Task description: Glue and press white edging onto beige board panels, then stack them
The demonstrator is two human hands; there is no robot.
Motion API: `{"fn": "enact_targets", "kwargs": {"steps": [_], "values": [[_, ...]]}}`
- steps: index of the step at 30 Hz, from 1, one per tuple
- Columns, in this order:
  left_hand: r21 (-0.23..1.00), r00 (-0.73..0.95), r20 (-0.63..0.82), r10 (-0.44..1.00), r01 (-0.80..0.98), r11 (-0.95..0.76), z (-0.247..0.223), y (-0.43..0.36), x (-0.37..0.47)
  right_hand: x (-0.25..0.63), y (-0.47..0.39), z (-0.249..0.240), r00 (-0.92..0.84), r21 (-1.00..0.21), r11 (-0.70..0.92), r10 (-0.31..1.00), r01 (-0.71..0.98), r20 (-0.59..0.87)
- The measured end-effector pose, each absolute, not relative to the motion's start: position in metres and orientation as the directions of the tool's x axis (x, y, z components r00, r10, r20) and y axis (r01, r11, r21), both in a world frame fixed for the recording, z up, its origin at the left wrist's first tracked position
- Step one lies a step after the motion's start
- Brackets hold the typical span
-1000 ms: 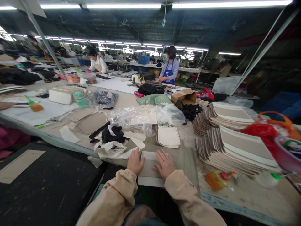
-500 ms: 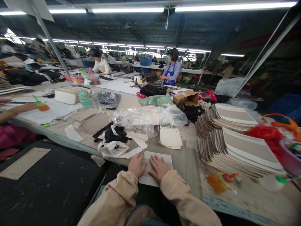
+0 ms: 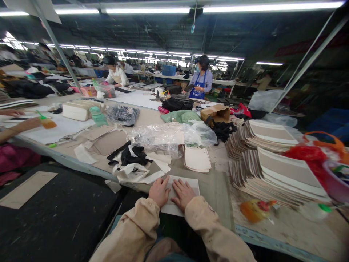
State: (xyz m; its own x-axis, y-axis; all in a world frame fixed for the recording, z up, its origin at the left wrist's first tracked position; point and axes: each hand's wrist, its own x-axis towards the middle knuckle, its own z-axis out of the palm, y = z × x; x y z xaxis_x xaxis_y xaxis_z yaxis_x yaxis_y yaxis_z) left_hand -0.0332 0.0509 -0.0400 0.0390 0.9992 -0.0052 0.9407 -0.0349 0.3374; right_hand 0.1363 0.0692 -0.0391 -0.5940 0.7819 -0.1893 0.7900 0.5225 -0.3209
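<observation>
A pale rectangular panel lies at the table's front edge, its near side reaching slightly over it. My left hand rests on the panel's left edge with fingers stretched forward. Flat on the panel's middle is my right hand, fingers extended and a little apart. Neither hand grips anything. Much of the panel is covered by the hands. Beneath it spreads a grey-green mat. Just beyond the mat sits a small stack of cream pieces.
Fanned stacks of panels stand on the right. Near them is an orange glue bottle. White and black scraps lie ahead-left, with clear plastic wrap behind. A co-worker's hand shows at far left; a person in a blue apron stands opposite.
My left fingers have stretched further forward along the panel's left side. My right hand has shifted very slightly left. The co-worker's hand at far left has moved too.
</observation>
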Motion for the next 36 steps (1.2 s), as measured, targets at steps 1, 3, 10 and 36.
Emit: {"fn": "enact_targets", "kwargs": {"steps": [1,3,10,36], "values": [[0.317,0.059,-0.009,0.998,0.947,-0.053,-0.040,0.051,-0.033,0.136,0.069,-0.039,-0.592,-0.333,0.516,0.783,0.789,-0.190],[0.283,0.081,-0.010,0.997,0.956,-0.075,-0.040,0.051,-0.033,0.137,0.068,-0.040,-0.576,-0.351,0.495,0.797,0.795,-0.181],[0.263,0.093,-0.009,0.996,0.961,-0.088,-0.042,0.051,-0.032,0.157,0.062,-0.038,-0.430,-0.298,0.363,0.880,0.883,-0.203],[0.992,-0.155,-0.093,0.984,0.073,0.106,-0.042,0.062,-0.038,0.184,0.058,-0.035,0.142,-0.977,-0.130,0.984,0.167,-0.107]]}}
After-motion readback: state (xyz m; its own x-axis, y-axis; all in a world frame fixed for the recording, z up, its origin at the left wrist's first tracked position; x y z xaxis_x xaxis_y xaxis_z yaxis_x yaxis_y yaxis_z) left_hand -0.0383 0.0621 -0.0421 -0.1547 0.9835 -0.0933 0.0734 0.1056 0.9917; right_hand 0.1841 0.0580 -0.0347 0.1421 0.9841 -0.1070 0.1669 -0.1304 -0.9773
